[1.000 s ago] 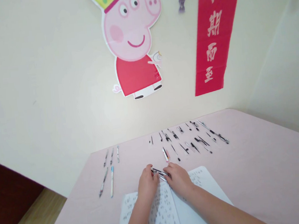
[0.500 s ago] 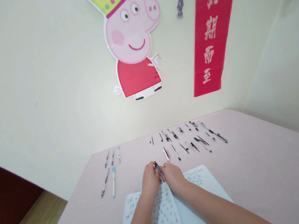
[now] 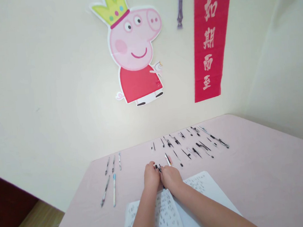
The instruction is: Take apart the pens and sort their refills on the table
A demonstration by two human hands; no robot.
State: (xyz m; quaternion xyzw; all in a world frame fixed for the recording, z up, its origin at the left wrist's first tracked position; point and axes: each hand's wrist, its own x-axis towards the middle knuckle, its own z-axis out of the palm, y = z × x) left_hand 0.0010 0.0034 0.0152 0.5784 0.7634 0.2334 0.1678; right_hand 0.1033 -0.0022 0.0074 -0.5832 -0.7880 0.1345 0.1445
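Observation:
My left hand (image 3: pixel 151 177) and my right hand (image 3: pixel 171 177) are close together above the top edge of an open notebook (image 3: pixel 196 214) with handwritten pages. The fingers of both are closed. Small dark pen parts (image 3: pixel 159 168) poke out at my right fingertips, and another short black end shows at my left fingertips. How these pieces join is hidden by the fingers. Just beyond my right hand lies a white-and-pink pen (image 3: pixel 167 159).
Several pens, refills and caps (image 3: pixel 176 139) are spread in rows on the pink table (image 3: pixel 264 174), back and right. Several whole pens, among them a blue-capped one (image 3: pixel 114 190), lie left. A wall (image 3: pixel 65 82) stands behind.
Between my hands, the long dark pen seen before now shows as short separate black ends. My hands have drawn slightly closer together. The view has tilted up a little.

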